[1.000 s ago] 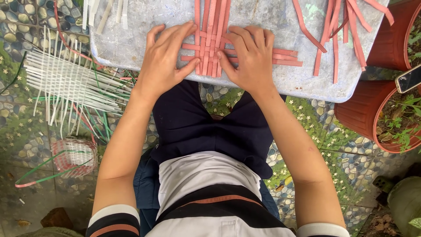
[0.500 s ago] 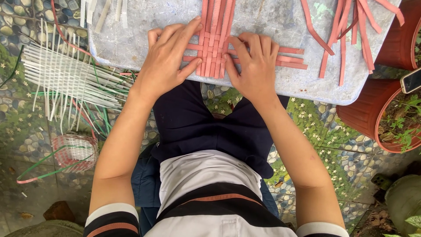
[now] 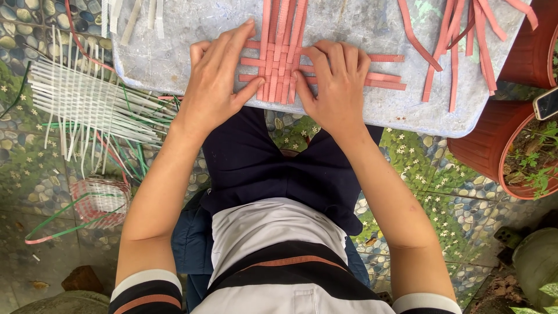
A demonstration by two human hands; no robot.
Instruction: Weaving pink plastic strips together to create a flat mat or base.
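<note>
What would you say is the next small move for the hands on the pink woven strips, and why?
Probably press the crossing strips tighter together: both the left hand and right hand lie flat on the pink woven strips, and loose pink strips lie unused on the grey board.

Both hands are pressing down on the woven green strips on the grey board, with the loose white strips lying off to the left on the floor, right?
Not quite: the woven strips under the left hand and right hand are salmon pink, not green, as the head view shows. They do lie on the grey board, and the loose white strips do lie on the floor to the left.
</note>
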